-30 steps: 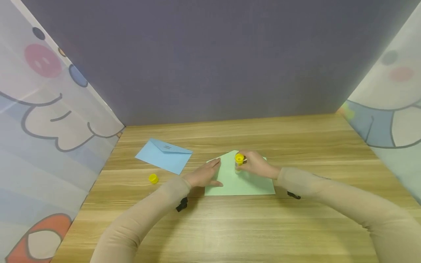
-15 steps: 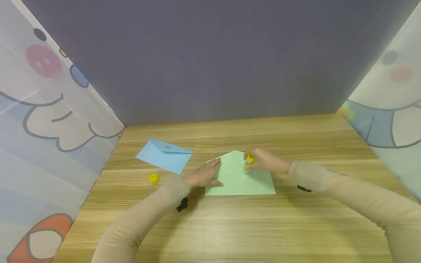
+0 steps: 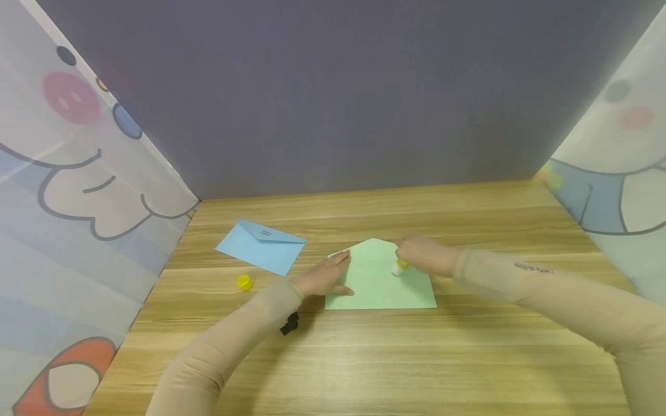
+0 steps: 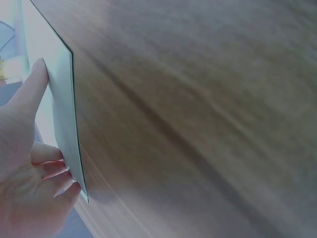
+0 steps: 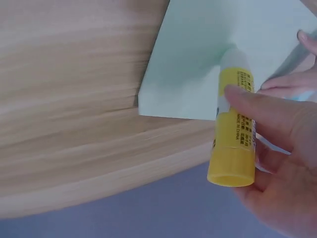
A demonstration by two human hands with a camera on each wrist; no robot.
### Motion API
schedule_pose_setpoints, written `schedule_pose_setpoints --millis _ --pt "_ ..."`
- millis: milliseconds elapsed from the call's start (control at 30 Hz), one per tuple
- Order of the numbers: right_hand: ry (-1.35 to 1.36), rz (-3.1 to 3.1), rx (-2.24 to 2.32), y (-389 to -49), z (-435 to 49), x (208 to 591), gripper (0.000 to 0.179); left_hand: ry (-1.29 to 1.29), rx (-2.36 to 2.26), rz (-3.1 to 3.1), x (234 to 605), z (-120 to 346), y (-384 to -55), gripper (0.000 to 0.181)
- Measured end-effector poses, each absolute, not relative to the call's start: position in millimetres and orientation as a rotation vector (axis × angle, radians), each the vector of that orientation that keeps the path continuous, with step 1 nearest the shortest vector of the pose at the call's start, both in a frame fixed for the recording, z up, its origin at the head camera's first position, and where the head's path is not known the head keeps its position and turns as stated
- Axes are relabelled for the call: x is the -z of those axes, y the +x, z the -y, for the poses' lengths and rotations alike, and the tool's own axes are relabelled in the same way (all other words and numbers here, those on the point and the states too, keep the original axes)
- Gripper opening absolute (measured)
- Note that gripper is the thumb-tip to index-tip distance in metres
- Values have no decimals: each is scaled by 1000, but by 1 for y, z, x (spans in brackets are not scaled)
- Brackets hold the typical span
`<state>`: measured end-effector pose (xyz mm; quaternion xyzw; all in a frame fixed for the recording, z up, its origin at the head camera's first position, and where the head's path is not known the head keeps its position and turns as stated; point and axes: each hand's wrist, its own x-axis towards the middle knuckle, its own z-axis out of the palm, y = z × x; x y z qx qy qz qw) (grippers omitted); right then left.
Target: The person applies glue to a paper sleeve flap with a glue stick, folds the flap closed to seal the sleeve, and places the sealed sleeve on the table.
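Note:
A pale green envelope (image 3: 377, 289) with its pointed flap toward the back lies on the wooden table. My left hand (image 3: 324, 275) rests on its left side, fingers straight and thumb spread, as the left wrist view also shows. Over the envelope's right part, my right hand (image 3: 428, 255) grips a yellow glue stick (image 5: 233, 144) between thumb and fingers. The stick is uncapped; its white tip (image 5: 235, 58) is right at the green paper and the barrel leans. In the head view the right hand hides most of the barrel.
A blue envelope (image 3: 262, 248) lies flat at the back left. In front of it stands a small yellow cap (image 3: 244, 282). A grey panel (image 3: 354, 98) rises behind the table (image 3: 364, 358), and cartoon-printed sheets (image 3: 67, 202) hang at both sides.
My right hand has moved the glue stick rightward across the green envelope, and the stick has gone from near upright to leaning. My left hand has stayed in place.

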<state>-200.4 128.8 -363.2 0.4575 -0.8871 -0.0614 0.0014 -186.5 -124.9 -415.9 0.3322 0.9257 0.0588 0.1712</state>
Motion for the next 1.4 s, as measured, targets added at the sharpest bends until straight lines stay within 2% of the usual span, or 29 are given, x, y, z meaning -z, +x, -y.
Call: schedule_pose_setpoints --millis 133,267,467,633,1000,1400 --pt "1393 2656 114 -205 -141 369 26 935 -164 -2624 418 125 -187 86" --pt "1287 2743 -295 -209 -161 371 31 944 -163 -2623 418 125 -188 86" --pt "917 2940 -1009 -213 -191 375 34 944 -159 -2625 418 126 -189 86" --pt "633 2866 -1316 -220 -216 388 46 932 -177 -2614 416 126 -188 87" --pt "331 2960 -1352 -227 -247 396 62 922 -186 -2609 416 126 -188 87" --pt "290 2940 -1380 -230 -260 402 56 910 -192 -2611 415 126 -187 87"
